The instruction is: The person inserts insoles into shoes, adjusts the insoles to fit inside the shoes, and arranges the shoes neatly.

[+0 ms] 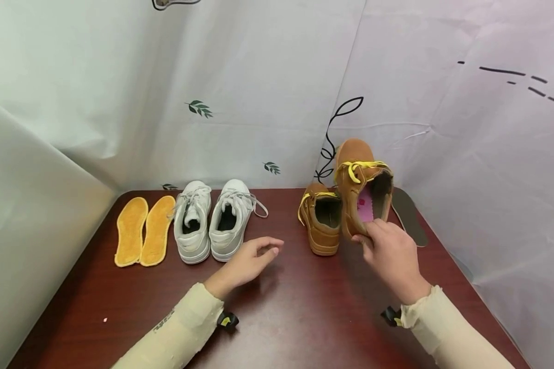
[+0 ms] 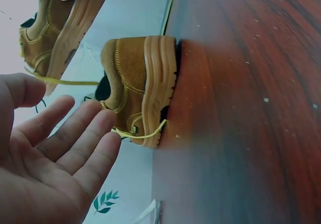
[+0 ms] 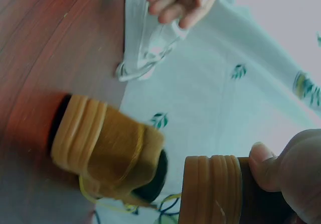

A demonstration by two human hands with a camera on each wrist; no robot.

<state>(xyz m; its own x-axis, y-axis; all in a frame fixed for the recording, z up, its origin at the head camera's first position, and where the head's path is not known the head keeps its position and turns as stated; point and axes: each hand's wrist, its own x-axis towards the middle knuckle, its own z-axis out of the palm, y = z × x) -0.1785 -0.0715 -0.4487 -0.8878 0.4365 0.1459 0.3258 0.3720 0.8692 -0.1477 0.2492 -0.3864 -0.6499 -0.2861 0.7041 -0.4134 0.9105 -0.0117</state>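
My right hand (image 1: 394, 256) grips the heel of a brown shoe with yellow laces (image 1: 352, 205), thumb outside and fingers over the collar. That shoe is raised off the table and tilted; a pink insole (image 1: 364, 206) shows inside it. Just left of it, the other brown shoe (image 1: 323, 238) stands upright on the table, heel toward me. My left hand (image 1: 249, 261) hovers over the table between the white and brown pairs, fingers loosely extended and holding nothing. In the left wrist view its palm (image 2: 45, 179) is turned up near the standing brown shoe (image 2: 133, 66).
Two white sneakers (image 1: 193, 243) (image 1: 226, 246) stand left of centre on the dark red table (image 1: 277, 328). Two yellow insoles (image 1: 132, 230) (image 1: 155, 238) lie at the far left. A dark grey insole (image 1: 410, 220) lies at the right edge. White cloth (image 1: 268, 102) hangs behind.
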